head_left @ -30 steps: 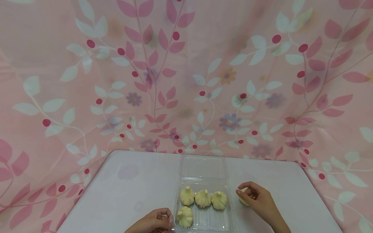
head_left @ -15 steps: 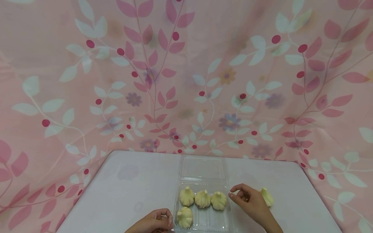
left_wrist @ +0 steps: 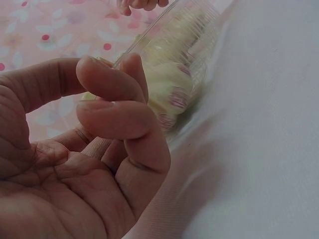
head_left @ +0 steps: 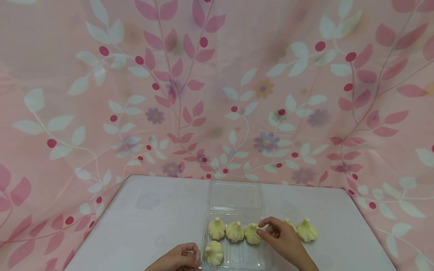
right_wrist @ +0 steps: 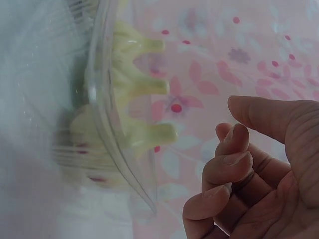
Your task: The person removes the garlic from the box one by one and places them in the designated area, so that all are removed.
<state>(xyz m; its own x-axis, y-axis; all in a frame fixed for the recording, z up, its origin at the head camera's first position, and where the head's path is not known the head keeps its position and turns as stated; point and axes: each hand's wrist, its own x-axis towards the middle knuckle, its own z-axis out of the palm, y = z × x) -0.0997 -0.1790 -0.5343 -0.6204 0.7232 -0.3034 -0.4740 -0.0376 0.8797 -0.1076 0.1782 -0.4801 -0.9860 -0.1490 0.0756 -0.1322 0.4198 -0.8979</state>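
Note:
A clear plastic clamshell box (head_left: 244,259) lies with its lid (head_left: 235,195) folded back. Inside, three pale garlic bulbs (head_left: 235,231) stand in a back row, stems up, and another garlic bulb (head_left: 214,253) sits at the front left. My left hand (head_left: 179,258) pinches the box's left rim between thumb and fingers. Over the right edge of the box is my right hand (head_left: 285,241), fingers loosely bent and holding nothing; its fingertips overlap the rightmost bulb in the head view. In the right wrist view, a gap separates the hand (right_wrist: 259,174) from the stems.
Right of the box, a garlic bulb (head_left: 306,230) stands on the white table (head_left: 162,210). Beside it, another bulb (head_left: 288,222) is partly hidden behind my right hand. A pink floral curtain (head_left: 217,94) hangs behind and around the table.
My right hand has moved left, from in front of the loose bulbs to the box's right edge, uncovering those bulbs. My left hand stays at the rim.

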